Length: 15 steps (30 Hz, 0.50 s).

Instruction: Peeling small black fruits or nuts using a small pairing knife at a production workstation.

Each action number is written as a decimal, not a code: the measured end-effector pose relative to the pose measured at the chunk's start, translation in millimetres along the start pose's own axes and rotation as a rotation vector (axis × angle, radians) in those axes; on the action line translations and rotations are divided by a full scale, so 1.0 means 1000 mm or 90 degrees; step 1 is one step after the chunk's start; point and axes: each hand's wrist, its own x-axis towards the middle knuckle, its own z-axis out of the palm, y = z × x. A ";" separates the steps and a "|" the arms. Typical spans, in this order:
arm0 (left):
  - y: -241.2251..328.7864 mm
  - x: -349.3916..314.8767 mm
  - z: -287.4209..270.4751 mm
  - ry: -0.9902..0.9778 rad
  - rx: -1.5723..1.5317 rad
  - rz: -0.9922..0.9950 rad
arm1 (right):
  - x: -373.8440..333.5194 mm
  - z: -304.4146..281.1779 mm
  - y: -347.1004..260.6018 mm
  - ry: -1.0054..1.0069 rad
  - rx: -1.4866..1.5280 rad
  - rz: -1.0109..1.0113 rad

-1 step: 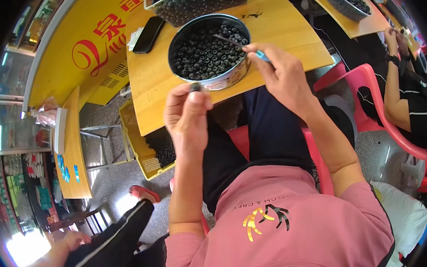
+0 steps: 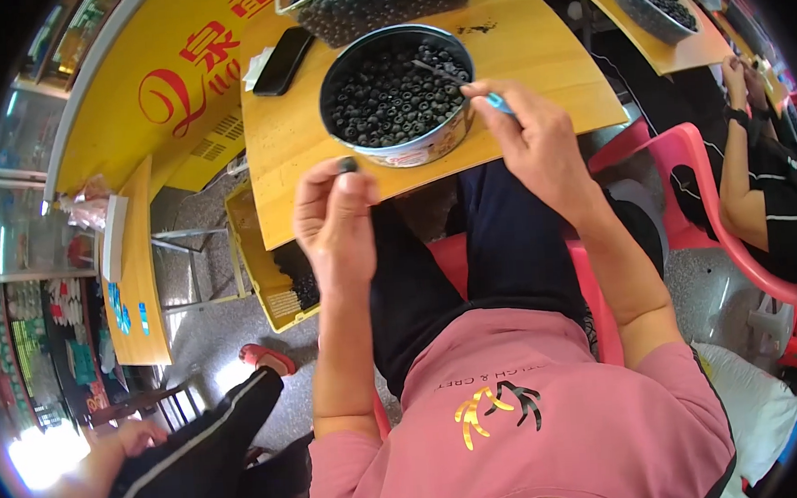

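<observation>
My left hand point(image 2: 335, 225) is raised in front of the near table edge, its thumb and fingers pinching a small dark round piece point(image 2: 348, 164). In my right hand point(image 2: 542, 140) is a slim tool with a blue handle point(image 2: 499, 103). The tool's thin grey shaft point(image 2: 438, 71) reaches over a round tin point(image 2: 411, 150); whether its tip touches the contents I cannot tell. Many small black round pieces point(image 2: 385, 104), several with ring-shaped ends, fill much of the tin. The tin stands on the wooden table point(image 2: 533, 58), near its front edge.
Behind the tin is a clear tub point(image 2: 384, 17) of similar black pieces. A black phone point(image 2: 284, 61) lies to the left. Below the table's left side sits a yellow crate point(image 2: 258, 267). At right, another person point(image 2: 750, 173) sits by a pink chair point(image 2: 714, 184); someone's leg point(image 2: 192, 453) extends at lower left.
My left hand has shifted slightly left with the dark piece still pinched. My right hand and its tool have moved a little right relative to the picture, as have the tin and table.
</observation>
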 end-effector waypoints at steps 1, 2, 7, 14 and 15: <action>0.009 0.002 -0.013 0.039 0.069 0.047 | -0.001 -0.003 0.001 -0.008 0.006 0.027; 0.020 0.005 -0.028 0.081 0.154 0.095 | -0.001 -0.005 0.006 -0.001 0.015 0.019; 0.066 0.006 -0.126 0.284 0.454 0.159 | -0.006 -0.011 0.023 -0.016 0.091 0.088; 0.071 0.016 -0.174 0.266 0.708 0.088 | -0.004 -0.007 0.028 -0.027 0.085 0.137; 0.072 0.021 -0.150 0.230 0.756 0.114 | -0.006 -0.006 0.031 -0.031 0.088 0.144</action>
